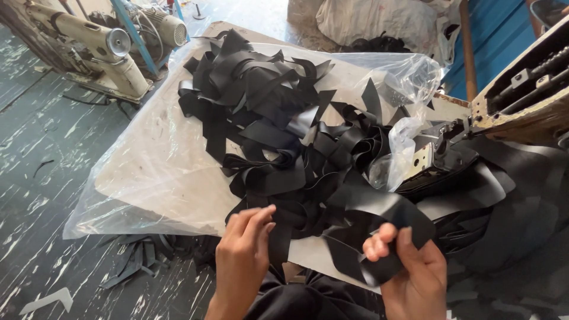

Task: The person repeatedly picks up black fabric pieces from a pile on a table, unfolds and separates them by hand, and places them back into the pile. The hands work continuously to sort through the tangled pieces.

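Right hand (415,269) pinched on a black strap (379,219); left hand (243,249) loosely curled, fingertips touching the strap heap (278,124) ahead, over clear plastic sheet (148,172). Sewing machine (101,47) far left on scuffed floor (35,178).

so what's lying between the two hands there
In the head view, black strips from the pile spill down between the left hand and the right hand, over the clear plastic sheet.

Strips (278,136) on plastic sheet (148,178) (seemingly heaped)
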